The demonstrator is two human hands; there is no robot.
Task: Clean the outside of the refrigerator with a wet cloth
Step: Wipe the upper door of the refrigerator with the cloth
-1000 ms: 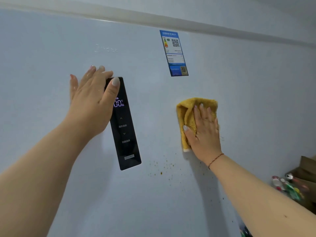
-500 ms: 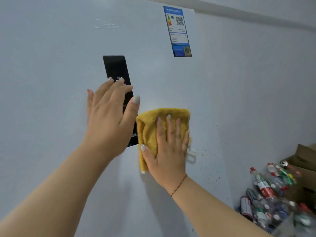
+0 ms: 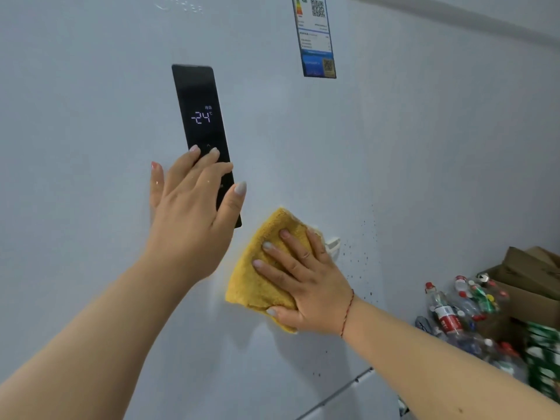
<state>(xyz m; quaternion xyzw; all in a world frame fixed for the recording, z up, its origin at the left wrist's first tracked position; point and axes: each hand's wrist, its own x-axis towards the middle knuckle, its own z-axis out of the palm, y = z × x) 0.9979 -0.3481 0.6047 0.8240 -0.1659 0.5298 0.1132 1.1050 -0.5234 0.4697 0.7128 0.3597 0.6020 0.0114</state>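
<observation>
The pale grey refrigerator door [image 3: 91, 101] fills most of the view. A black control panel [image 3: 197, 95] on it shows -24. My left hand [image 3: 194, 213] lies flat and open on the door, its fingers over the panel's lower part. My right hand [image 3: 306, 283] presses a folded yellow cloth [image 3: 257, 283] flat against the door, just below and right of the panel. Small dark specks [image 3: 360, 256] dot the door to the right of the cloth, near its edge.
A blue energy label [image 3: 316, 37] sticks to the door's upper right. At the lower right, a heap of plastic bottles [image 3: 457, 313] and brown cardboard boxes [image 3: 533, 277] stand by the wall. A seam [image 3: 336, 392] crosses the door low down.
My right hand has slid the cloth down and to the right, turning it at an angle. My left hand has shifted lower on the panel, whose display now reads -24.
</observation>
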